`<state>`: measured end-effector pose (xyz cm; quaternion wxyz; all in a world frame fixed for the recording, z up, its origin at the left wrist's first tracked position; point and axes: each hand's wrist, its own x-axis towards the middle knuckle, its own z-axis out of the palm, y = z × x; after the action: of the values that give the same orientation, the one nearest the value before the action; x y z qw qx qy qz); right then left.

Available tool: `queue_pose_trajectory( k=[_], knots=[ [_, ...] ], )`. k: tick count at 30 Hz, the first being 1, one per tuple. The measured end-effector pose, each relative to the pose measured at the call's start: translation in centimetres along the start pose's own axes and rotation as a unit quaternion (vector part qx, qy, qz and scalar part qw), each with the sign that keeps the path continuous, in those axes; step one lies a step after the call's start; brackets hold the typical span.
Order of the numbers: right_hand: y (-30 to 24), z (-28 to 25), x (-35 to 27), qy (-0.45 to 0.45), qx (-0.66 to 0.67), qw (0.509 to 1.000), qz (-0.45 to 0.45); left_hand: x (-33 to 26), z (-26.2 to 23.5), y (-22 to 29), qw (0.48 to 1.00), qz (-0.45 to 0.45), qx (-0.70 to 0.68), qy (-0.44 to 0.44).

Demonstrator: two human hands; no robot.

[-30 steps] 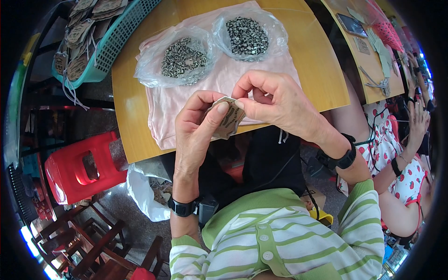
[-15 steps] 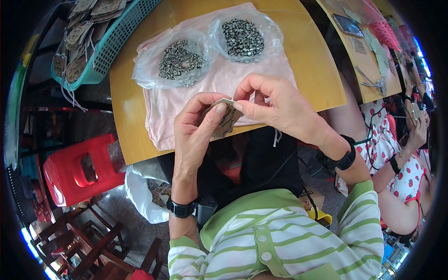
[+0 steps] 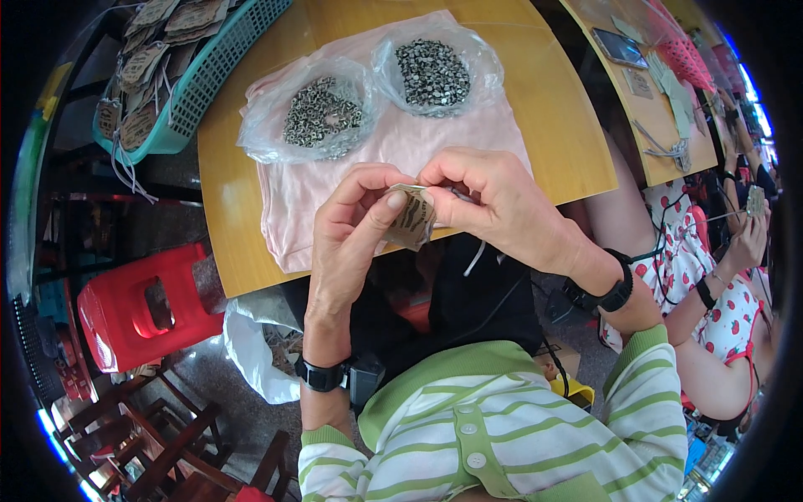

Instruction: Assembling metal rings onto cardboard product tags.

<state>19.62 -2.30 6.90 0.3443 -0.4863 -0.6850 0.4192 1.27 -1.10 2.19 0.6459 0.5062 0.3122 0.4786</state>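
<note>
The tag (image 3: 411,219) is tan with dark stripes. The worktop (image 3: 552,125) is honey yellow, and the cloth (image 3: 401,151) on it is pale pink. Two clear bags hold small metal bits: silvery with dark gaps in the left bag (image 3: 314,113), darker grey and speckled in the right bag (image 3: 432,71). The basket (image 3: 209,75) is teal, its tags brown. The stool (image 3: 138,305) is bright red. The sleeves (image 3: 644,402) are white with green stripes, the wristbands (image 3: 322,374) black. The neighbour's dress (image 3: 707,293) is white with red dots.

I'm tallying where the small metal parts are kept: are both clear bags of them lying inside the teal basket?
No: both clear bags lie on the pink cloth on the table, beside the teal basket, which holds paper tags.
</note>
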Motion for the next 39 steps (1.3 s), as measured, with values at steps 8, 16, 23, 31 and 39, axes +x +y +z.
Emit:
queue_pose_trajectory(
  k=[8,16,23,31,39],
  knots=[
    [-0.5,-0.1,0.0,0.008,0.052,0.998,0.025,-0.5,0.6,0.6,0.995,-0.063,-0.066,0.032],
    [0.2,0.0,-0.1,0.015,-0.021,0.996,-0.086,-0.7,0.7,0.6,0.989,-0.085,-0.117,0.02],
    [-0.9,-0.5,0.3,-0.048,0.035,0.997,0.046,-1.0,0.7,0.8,0.991,-0.088,-0.095,0.039],
    [-1.4,-0.5,0.2,-0.05,0.07,0.993,0.082,-0.7,0.2,1.9,0.987,-0.162,-0.016,-0.002],
    [1.1,0.5,0.1,0.062,0.18,0.977,0.096,-1.5,0.0,0.9,0.986,-0.11,-0.093,0.084]
  ],
)
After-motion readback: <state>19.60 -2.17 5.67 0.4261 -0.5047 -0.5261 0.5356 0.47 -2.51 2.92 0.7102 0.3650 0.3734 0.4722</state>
